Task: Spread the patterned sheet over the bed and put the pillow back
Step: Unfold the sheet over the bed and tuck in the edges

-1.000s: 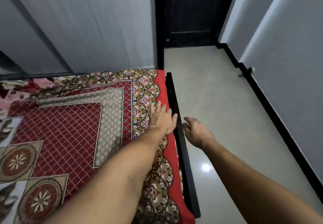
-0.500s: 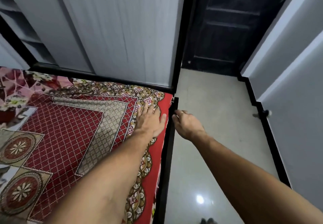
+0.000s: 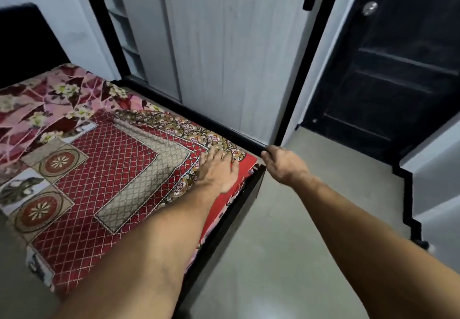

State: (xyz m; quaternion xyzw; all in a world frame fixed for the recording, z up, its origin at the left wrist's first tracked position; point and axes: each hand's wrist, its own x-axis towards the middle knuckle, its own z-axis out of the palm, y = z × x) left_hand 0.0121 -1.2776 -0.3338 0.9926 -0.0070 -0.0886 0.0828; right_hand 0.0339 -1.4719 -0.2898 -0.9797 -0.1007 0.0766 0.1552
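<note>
Red patterned sheet [image 3: 112, 169]: your left hand [image 3: 219, 169] lies flat, fingers spread, at the bed [image 3: 224, 229] corner, so smooth outward to the edge; I cannot tell what your curled right hand [image 3: 286, 165] grips.

Patterned sheet [image 3: 104, 169] deep red with white diamond lattice, beige lattice band, red-and-tan flower medallions, scalloped gold border, plain red edge, pink floral sheet [image 3: 44, 102] beneath, black bed frame [image 3: 224, 234], pale grey wardrobe [image 3: 224, 57], black door [image 3: 398, 69], grey-beige floor [image 3: 311, 244]
</note>
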